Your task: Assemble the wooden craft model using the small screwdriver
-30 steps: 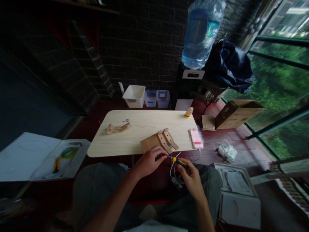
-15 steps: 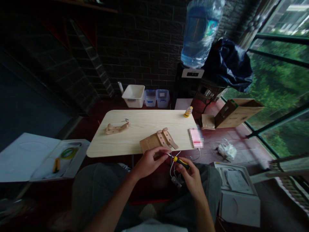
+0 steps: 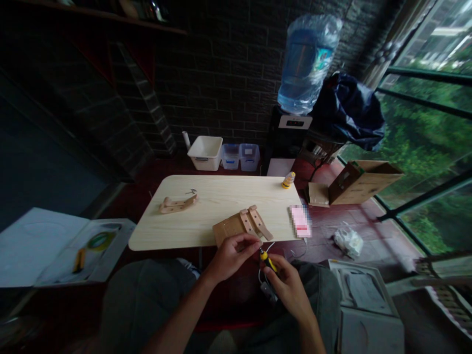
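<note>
A yellow-and-black screwdriver [image 3: 269, 261] is held by its handle in my right hand [image 3: 288, 281], above the gap before the table's near edge. Its tip points up and away, meeting the fingertips of my left hand [image 3: 233, 255]. Those fingers are pinched together; whatever lies between them is too small to make out. Just beyond, a brown board [image 3: 226, 227] rests near the front edge with two wooden pieces [image 3: 260, 222] with dark holes on it. Another pair of curved wooden pieces [image 3: 179, 204] lies at the table's left, near some small metal parts [image 3: 191, 191].
On the light wooden table [image 3: 206, 189] stand a yellow-capped bottle [image 3: 288, 180] and a blurred pink item [image 3: 300, 221]. White cables [image 3: 271, 246] hang off the near edge. Open white boxes [image 3: 114, 250] flank my legs. Plastic bins [image 3: 206, 153] and a water dispenser [image 3: 291, 132] stand behind.
My right hand has moved slightly down and nearer, and the screwdriver now points more steeply away from me. Left fingers stay pinched at its tip. The view has tilted up a little.
</note>
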